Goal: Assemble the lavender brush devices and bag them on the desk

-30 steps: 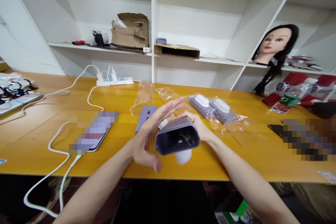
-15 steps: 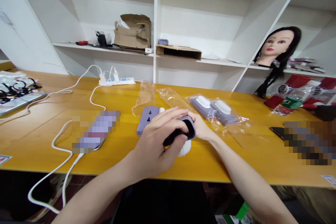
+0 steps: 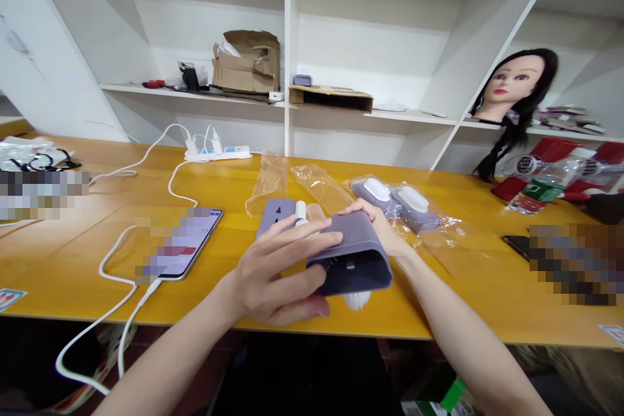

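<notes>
A hollow grey-purple case [image 3: 351,234] is held over the table with its dark opening facing me. My left hand [image 3: 280,273] is closed on its left side, with fingers lying over the top and others at the opening. My right hand [image 3: 377,224] grips the far right side, its fingertips curled over the back edge. White bristles or fluff [image 3: 357,300] show below the case; what they belong to is hidden. Just behind my left hand are a purple block with socket-like slots [image 3: 275,211] and a small white-capped bottle [image 3: 301,211].
Two grey-purple pieces with white tops [image 3: 418,201] lie in clear plastic. Empty clear bags [image 3: 316,182] are at the back. A phone [image 3: 195,247] on a white cable lies left. A water bottle [image 3: 539,188] and a mannequin head [image 3: 514,84] are at the right.
The case has turned and tipped so its top and wide opening face me, and it has moved slightly right and nearer. My left fingers have come mostly out of the opening and spread over the top.
</notes>
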Motion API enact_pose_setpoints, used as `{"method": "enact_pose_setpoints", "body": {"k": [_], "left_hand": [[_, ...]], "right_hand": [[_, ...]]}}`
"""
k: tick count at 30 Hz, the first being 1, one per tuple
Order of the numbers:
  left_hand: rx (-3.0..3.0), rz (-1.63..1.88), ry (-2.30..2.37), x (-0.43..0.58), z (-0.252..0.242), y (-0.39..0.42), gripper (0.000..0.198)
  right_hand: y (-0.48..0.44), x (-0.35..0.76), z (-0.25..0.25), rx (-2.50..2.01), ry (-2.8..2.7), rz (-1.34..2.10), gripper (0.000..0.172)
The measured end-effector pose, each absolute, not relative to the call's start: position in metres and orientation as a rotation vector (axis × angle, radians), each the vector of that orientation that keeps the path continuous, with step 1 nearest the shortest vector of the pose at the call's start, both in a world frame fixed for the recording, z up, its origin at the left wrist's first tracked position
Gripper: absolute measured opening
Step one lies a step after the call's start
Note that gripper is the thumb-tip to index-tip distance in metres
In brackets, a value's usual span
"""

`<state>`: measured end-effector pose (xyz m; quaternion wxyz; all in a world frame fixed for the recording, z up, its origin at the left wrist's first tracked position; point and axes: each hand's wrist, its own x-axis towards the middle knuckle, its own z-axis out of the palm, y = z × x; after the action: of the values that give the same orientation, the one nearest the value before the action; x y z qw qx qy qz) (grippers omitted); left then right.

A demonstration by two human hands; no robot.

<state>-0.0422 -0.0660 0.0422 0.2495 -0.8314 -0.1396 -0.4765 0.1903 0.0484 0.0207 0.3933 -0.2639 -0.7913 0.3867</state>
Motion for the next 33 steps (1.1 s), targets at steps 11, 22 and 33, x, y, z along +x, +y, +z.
{"method": "enact_pose_setpoints", "body": {"k": [11,22,33], "left_hand": [[-2.345,-1.501,-0.506,-0.035,0.038,-0.058,0.025],[-2.336,-2.165,-1.061,-0.047,0.055,-0.012,0.023],[-2.696,-2.232,-1.103,-0.072,0.033,0.025,0.034]], "right_hand": [[0.038,0.187,0.030,-0.639,-2.095,1.078,0.043],[0.033,0.178,0.026,-0.673,-1.826,1.388,0.045],[0.024,0.169,0.027,-0.985,-1.638,1.703,0.020]]}}
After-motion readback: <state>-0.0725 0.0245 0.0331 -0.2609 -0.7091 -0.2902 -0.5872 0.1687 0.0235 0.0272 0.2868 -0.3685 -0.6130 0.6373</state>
